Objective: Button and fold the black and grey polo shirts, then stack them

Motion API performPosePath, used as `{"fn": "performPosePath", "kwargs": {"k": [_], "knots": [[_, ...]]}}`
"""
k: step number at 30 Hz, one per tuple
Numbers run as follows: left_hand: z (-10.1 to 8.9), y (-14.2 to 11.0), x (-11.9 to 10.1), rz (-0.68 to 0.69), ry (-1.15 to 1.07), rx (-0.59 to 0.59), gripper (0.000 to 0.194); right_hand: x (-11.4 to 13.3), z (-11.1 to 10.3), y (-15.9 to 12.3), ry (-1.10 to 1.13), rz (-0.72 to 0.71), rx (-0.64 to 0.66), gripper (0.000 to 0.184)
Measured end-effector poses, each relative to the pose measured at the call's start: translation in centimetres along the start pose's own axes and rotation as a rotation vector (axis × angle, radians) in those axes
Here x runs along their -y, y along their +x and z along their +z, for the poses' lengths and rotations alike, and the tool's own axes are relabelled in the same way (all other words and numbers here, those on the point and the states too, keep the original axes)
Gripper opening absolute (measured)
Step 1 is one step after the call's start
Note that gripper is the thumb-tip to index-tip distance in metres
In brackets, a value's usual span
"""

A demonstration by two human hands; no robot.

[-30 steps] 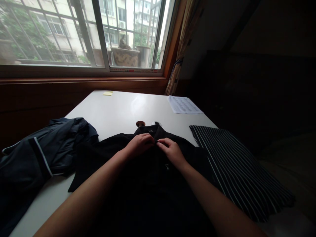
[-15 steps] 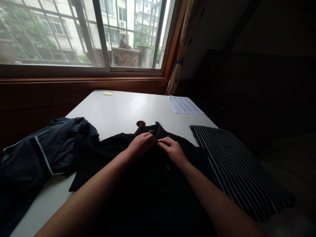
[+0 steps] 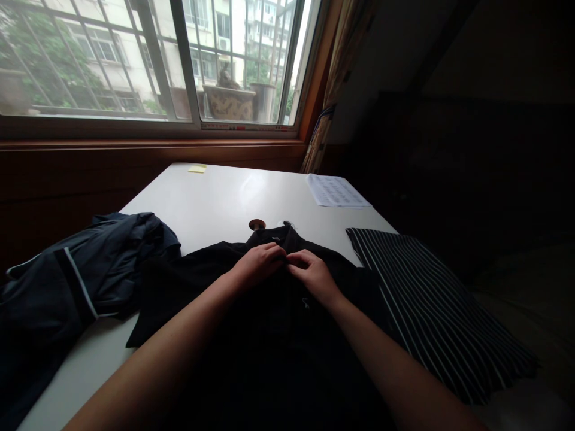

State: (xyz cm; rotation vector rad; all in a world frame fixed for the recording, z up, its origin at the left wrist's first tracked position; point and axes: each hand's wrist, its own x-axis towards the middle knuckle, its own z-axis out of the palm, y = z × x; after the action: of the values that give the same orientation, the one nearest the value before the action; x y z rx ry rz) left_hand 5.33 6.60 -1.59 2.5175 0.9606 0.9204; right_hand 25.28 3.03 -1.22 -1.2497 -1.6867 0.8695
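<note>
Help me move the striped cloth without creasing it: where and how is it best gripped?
Probably pinch the striped cloth by its far left corner, coming from the far left: that corner points onto bare white tabletop, whereas nearer the camera its left edge runs beside the black collared shirt.

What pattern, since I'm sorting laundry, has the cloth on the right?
Dark cloth with thin pale stripes; best in the head view.

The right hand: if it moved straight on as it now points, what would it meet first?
Probably the left hand, just ahead over the black shirt, though exact depth is unclear.
</note>
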Motion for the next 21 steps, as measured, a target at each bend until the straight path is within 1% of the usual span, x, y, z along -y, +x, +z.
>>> {"fn": "performPosePath", "kwargs": {"k": [5,9,15,21], "knots": [[-0.16,0.08,-0.06,0.013,0.06,0.001,0.009,0.07,0.39,-0.21,-0.07,-0.045,-0.054,0.012],[-0.24,-0.03,-0.05,0.048,0.117,-0.02,0.006,0.36,0.43,-0.38,-0.084,-0.085,-0.065,0.01],[-0.26,-0.22,0.05,0.09,0.22,-0.049,0.008,0.35,0.05,-0.27,-0.02,-0.067,-0.052,0.012],[-0.12,-0.29,0.1,0.089,0.199,-0.051,0.009,-0.11,-0.07,-0.11,0.001,-0.042,-0.033,0.014]]}}
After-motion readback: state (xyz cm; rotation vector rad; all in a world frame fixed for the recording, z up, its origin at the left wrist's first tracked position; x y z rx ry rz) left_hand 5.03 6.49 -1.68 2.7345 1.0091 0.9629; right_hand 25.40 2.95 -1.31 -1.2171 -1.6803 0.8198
